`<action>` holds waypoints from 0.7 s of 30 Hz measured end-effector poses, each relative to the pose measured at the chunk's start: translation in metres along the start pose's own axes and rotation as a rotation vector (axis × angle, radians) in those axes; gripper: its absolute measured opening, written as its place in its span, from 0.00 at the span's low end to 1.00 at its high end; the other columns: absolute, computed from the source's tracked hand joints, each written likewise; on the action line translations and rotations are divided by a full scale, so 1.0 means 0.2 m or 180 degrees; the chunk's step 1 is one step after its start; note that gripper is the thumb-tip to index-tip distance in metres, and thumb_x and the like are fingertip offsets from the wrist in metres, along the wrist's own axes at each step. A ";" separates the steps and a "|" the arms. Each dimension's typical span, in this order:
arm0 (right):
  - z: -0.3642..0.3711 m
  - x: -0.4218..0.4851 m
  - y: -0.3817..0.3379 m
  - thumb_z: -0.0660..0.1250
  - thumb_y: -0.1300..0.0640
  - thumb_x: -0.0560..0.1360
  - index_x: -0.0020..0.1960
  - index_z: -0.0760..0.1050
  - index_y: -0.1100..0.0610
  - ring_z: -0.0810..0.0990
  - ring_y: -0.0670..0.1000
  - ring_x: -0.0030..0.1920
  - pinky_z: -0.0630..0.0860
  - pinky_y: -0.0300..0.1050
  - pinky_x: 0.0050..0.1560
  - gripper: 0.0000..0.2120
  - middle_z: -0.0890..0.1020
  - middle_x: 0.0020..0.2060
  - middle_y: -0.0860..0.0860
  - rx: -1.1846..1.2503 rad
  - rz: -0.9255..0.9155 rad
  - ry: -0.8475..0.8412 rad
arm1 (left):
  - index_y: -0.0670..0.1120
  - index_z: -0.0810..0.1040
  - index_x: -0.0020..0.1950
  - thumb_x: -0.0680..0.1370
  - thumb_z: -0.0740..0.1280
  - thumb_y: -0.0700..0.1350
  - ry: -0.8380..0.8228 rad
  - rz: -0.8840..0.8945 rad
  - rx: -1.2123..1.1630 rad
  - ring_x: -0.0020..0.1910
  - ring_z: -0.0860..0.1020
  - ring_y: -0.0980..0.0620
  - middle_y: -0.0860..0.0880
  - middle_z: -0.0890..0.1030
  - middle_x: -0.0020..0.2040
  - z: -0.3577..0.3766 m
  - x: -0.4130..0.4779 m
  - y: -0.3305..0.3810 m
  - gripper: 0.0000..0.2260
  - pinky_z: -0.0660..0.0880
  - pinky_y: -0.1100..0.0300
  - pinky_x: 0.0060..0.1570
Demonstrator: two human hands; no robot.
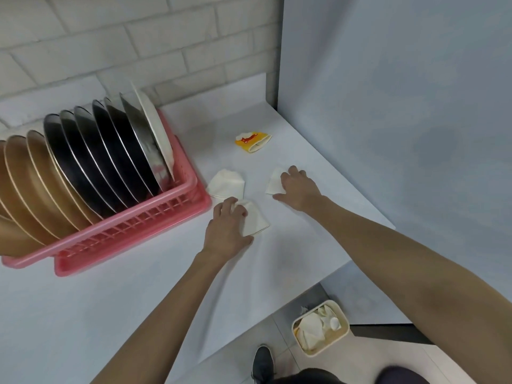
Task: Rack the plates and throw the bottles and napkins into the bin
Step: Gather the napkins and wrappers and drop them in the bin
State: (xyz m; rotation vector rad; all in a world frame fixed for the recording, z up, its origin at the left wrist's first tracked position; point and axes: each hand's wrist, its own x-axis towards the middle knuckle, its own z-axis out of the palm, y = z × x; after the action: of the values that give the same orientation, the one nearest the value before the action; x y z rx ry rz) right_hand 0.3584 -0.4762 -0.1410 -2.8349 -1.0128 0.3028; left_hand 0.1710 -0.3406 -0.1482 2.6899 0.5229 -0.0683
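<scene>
Three white napkins lie on the pale bench [110,314] towards its far right corner. The left grip [225,228] curls its fingers over the near napkin [256,221], and the right grip [300,189] pinches the right napkin [273,184]. The loose napkin [226,182] sits beside the pink rack [133,225] (full of leaning plates [83,162]) at the left edge. White brick wall [110,51] behind, grey panel [401,106] on the right. On the tiled floor [282,336] below the right edge stands the bin [329,346], holding crumpled paper.
</scene>
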 end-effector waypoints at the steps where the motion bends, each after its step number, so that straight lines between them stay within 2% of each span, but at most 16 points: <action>1: -0.01 -0.01 0.00 0.69 0.44 0.74 0.66 0.67 0.59 0.71 0.59 0.59 0.74 0.52 0.53 0.28 0.69 0.62 0.57 0.0023 -0.0009 0.0020 | 0.50 0.71 0.64 0.68 0.77 0.52 -0.0015 -0.0022 -0.0034 0.73 0.58 0.46 0.51 0.59 0.75 0.00 0.00 0.00 0.28 0.74 0.50 0.57; 5: -0.03 -0.09 0.02 0.70 0.44 0.73 0.70 0.63 0.56 0.74 0.59 0.57 0.74 0.51 0.51 0.31 0.72 0.59 0.57 0.0017 -0.0126 0.0049 | 0.50 0.70 0.67 0.68 0.77 0.51 -0.0018 -0.0061 -0.0026 0.70 0.65 0.45 0.52 0.60 0.75 -0.01 -0.01 0.00 0.30 0.76 0.49 0.55; 10: 0.00 -0.23 0.04 0.64 0.43 0.75 0.66 0.70 0.57 0.73 0.59 0.56 0.70 0.49 0.47 0.24 0.71 0.58 0.57 -0.0369 -0.0328 -0.0091 | 0.52 0.65 0.73 0.68 0.77 0.53 0.0009 -0.0060 0.0089 0.65 0.70 0.45 0.53 0.62 0.73 -0.03 -0.05 0.03 0.37 0.75 0.50 0.53; 14: 0.03 -0.40 0.07 0.63 0.46 0.75 0.62 0.74 0.58 0.69 0.58 0.60 0.70 0.50 0.52 0.21 0.72 0.58 0.58 -0.0532 -0.0463 -0.0132 | 0.53 0.67 0.73 0.68 0.76 0.56 0.0026 -0.0061 0.0046 0.63 0.71 0.45 0.53 0.63 0.72 -0.01 -0.12 0.07 0.36 0.75 0.51 0.52; 16: 0.03 -0.50 0.09 0.63 0.47 0.75 0.61 0.74 0.58 0.69 0.58 0.60 0.69 0.49 0.50 0.20 0.72 0.59 0.57 -0.0460 -0.0487 -0.0159 | 0.53 0.68 0.72 0.68 0.76 0.57 -0.0002 -0.0039 0.0027 0.64 0.71 0.46 0.53 0.63 0.73 0.01 -0.16 0.09 0.35 0.75 0.50 0.54; 21: 0.06 -0.76 0.16 0.64 0.52 0.74 0.64 0.74 0.57 0.68 0.58 0.64 0.73 0.49 0.52 0.21 0.71 0.64 0.58 -0.0275 -0.0477 -0.0234 | 0.53 0.72 0.70 0.70 0.76 0.56 -0.0058 0.0109 0.0112 0.64 0.71 0.45 0.53 0.62 0.74 0.05 -0.28 0.18 0.30 0.76 0.49 0.55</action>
State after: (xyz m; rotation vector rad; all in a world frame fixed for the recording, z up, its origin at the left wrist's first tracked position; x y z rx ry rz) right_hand 0.2607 -0.5973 -0.1357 -2.8207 -1.2752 0.3588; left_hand 0.1328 -0.3957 -0.1371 2.7290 0.4744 -0.0931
